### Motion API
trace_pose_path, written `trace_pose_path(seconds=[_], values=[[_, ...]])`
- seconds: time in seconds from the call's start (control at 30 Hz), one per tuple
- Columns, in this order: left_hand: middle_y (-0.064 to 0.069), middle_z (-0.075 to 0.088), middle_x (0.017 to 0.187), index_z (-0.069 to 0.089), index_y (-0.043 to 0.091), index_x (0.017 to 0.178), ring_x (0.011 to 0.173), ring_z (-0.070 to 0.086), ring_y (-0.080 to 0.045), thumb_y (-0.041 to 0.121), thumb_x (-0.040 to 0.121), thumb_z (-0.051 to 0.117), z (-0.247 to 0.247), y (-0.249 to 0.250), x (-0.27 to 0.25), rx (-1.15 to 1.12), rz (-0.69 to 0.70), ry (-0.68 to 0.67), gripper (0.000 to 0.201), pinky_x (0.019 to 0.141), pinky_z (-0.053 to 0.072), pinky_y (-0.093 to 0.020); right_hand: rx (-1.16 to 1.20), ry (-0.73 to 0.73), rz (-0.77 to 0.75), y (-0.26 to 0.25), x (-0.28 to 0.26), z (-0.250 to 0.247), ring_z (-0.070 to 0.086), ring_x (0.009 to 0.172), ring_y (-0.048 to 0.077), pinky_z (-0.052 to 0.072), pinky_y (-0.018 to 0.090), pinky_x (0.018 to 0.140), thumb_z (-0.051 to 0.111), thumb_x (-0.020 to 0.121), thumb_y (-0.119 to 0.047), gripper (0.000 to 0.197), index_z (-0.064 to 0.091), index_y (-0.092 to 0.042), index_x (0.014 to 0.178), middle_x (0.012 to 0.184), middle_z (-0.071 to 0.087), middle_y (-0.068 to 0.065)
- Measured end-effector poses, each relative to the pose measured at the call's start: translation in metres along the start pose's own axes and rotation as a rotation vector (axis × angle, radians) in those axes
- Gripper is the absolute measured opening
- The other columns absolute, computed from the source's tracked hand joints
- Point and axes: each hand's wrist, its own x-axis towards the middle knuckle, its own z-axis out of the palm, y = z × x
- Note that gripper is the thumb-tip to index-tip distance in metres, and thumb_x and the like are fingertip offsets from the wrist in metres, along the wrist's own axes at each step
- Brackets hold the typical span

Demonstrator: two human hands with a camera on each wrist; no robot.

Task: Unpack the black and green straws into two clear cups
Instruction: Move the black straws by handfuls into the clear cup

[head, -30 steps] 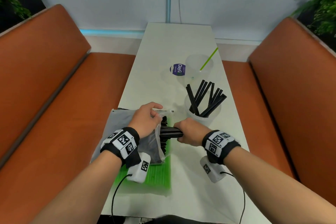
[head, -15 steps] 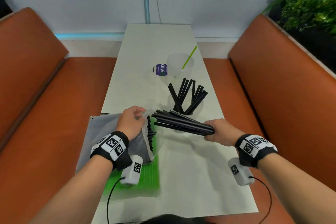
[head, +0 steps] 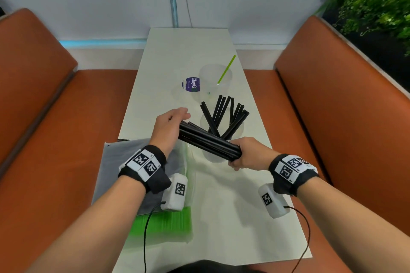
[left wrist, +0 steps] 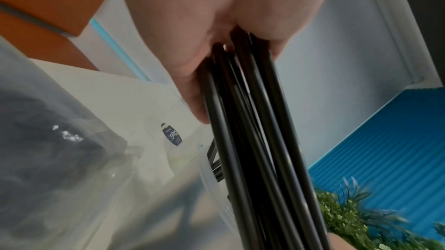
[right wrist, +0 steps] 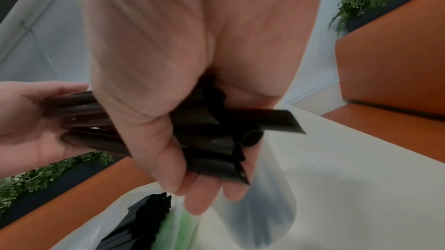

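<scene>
A bundle of black straws [head: 208, 142] is held level above the table, in front of the near clear cup [head: 240, 127], between both hands. My right hand [head: 246, 157] grips its near end, and in the right wrist view the cut tips [right wrist: 240, 139] stick out past the fingers. My left hand [head: 168, 126] cups the far end, thumb and fingers on either side of the bundle [left wrist: 253, 139]. The near cup holds several black straws [head: 224, 113]. The far clear cup [head: 213, 82] holds one green straw [head: 226, 69].
An open plastic bag with more black straws [head: 124, 162] lies at the table's near left, on a pack of green straws [head: 164, 224]. A purple label [head: 192, 84] sits beside the far cup. Orange benches [head: 332, 117] flank the narrow white table [head: 233, 217].
My right hand drew the black bundle out of the bag and lifted it toward the near cup. My left hand let go of the bag and came up to the bundle's far end.
</scene>
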Motion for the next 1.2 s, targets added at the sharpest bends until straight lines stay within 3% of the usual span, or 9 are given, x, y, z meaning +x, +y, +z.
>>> trace_pose_path(seconds=[0.13,0.4,0.53,0.6,0.7,0.8,0.87,1.0,1.2], values=[[0.006,0.076,0.092,0.075,0.026,0.084,0.096,0.068,-0.018,0.037,0.093,0.059,0.003,0.005,0.006,0.120,0.079,0.093,0.022,0.099,0.050,-0.038,-0.025,-0.028,-0.005,-0.012,0.012,-0.001,0.065,0.053,0.009,0.053,0.026,0.050,0.072,0.074,-0.010,0.017,0.062,-0.023,0.078,0.066,0.073,-0.001],[0.002,0.073,0.081,0.075,0.023,0.081,0.084,0.067,-0.016,0.049,0.091,0.059,-0.002,0.008,0.005,0.402,0.160,-0.035,0.032,0.076,0.049,-0.027,0.052,-0.049,-0.010,-0.025,0.026,0.005,0.070,0.062,0.007,0.055,0.022,0.061,0.077,0.074,-0.016,0.017,0.064,-0.016,0.085,0.067,0.073,-0.004],[0.004,0.068,0.118,0.064,0.030,0.121,0.111,0.063,-0.014,0.054,0.089,0.057,0.006,0.016,0.002,0.146,0.177,-0.080,0.041,0.100,0.048,-0.035,0.258,-0.005,-0.032,-0.036,0.030,0.007,0.071,0.063,0.015,0.059,0.028,0.065,0.076,0.076,-0.010,0.019,0.062,-0.002,0.087,0.072,0.073,0.007],[0.002,0.061,0.127,0.052,0.026,0.137,0.118,0.061,-0.018,0.052,0.091,0.055,0.002,0.020,0.002,-0.089,0.129,-0.049,0.053,0.099,0.049,-0.034,0.476,0.093,-0.033,-0.038,0.029,0.005,0.068,0.062,0.019,0.058,0.030,0.065,0.074,0.076,-0.005,0.017,0.061,0.002,0.085,0.072,0.069,0.015],[-0.005,0.055,0.136,0.041,0.024,0.147,0.121,0.059,-0.020,0.041,0.089,0.067,0.002,0.012,-0.005,0.057,0.048,-0.192,0.066,0.101,0.050,-0.039,1.000,0.234,-0.063,-0.045,0.028,-0.002,0.066,0.069,0.028,0.057,0.043,0.076,0.071,0.079,0.003,0.016,0.062,0.006,0.093,0.079,0.063,0.021],[-0.004,0.053,0.140,0.028,0.027,0.154,0.117,0.062,-0.015,0.036,0.082,0.079,0.011,-0.004,-0.017,0.222,-0.069,-0.464,0.089,0.105,0.047,-0.040,1.296,0.335,-0.109,-0.057,0.028,-0.011,0.067,0.080,0.029,0.057,0.044,0.085,0.070,0.083,0.001,0.002,0.069,-0.001,0.084,0.085,0.067,0.020],[-0.002,0.061,0.131,0.033,0.028,0.149,0.108,0.066,-0.009,0.035,0.076,0.083,0.020,-0.011,-0.022,0.264,-0.035,-0.495,0.088,0.098,0.051,-0.032,1.417,0.343,-0.141,-0.066,0.028,-0.014,0.066,0.083,0.029,0.056,0.044,0.088,0.070,0.083,-0.001,0.007,0.066,-0.001,0.089,0.088,0.066,0.020],[0.001,0.072,0.090,0.062,0.021,0.102,0.082,0.071,-0.014,0.033,0.067,0.081,0.034,-0.010,-0.026,0.286,0.028,-0.488,0.041,0.070,0.061,-0.036,1.534,0.352,-0.178,-0.084,0.028,-0.004,0.065,0.084,0.029,0.051,0.046,0.094,0.068,0.085,0.001,0.010,0.061,0.000,0.092,0.085,0.063,0.018],[0.000,0.067,0.063,0.064,0.008,0.089,0.048,0.060,-0.017,0.018,0.082,0.076,0.028,-0.013,-0.026,0.249,-0.036,-0.535,0.017,0.043,0.047,-0.025,1.555,0.301,-0.117,-0.087,0.027,0.004,0.067,0.084,0.027,0.052,0.045,0.091,0.067,0.085,0.000,0.011,0.061,-0.003,0.093,0.083,0.065,0.013]])
